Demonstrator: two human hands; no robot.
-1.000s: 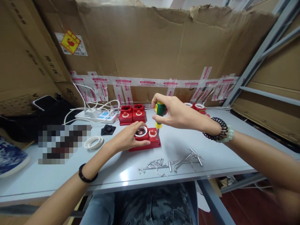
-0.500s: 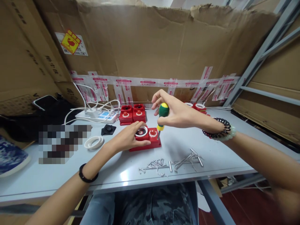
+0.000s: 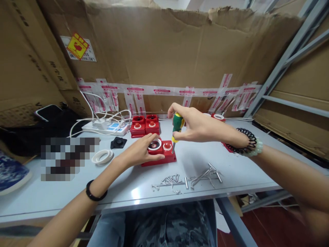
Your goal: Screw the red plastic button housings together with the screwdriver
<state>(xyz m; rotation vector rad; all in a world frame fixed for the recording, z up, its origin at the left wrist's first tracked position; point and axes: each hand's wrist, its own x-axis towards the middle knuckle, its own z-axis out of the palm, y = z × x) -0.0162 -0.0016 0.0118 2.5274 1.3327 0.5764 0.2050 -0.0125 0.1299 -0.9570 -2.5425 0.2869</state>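
Observation:
A red box (image 3: 164,156) with a white ring and a red button on top lies on the grey table (image 3: 246,171). My left hand (image 3: 140,151) grips its left side, fingers curled round the ring. My right hand (image 3: 195,127) is closed round the green and yellow handle of a screwdriver (image 3: 177,126), which stands nearly upright with its tip on the box's right part. A black coil band and a pale bead bracelet sit on my right wrist.
Loose screws and metal pins (image 3: 187,178) lie near the front edge. Two more red boxes (image 3: 144,126) stand behind, a white power strip with cables (image 3: 108,127) to their left. A white ring (image 3: 102,156) and a black part (image 3: 118,142) lie left. Cardboard walls the back.
My right hand has re-gripped the screwdriver handle, fingers opening and closing round it, while the tip stays on the red box. My left hand has not moved.

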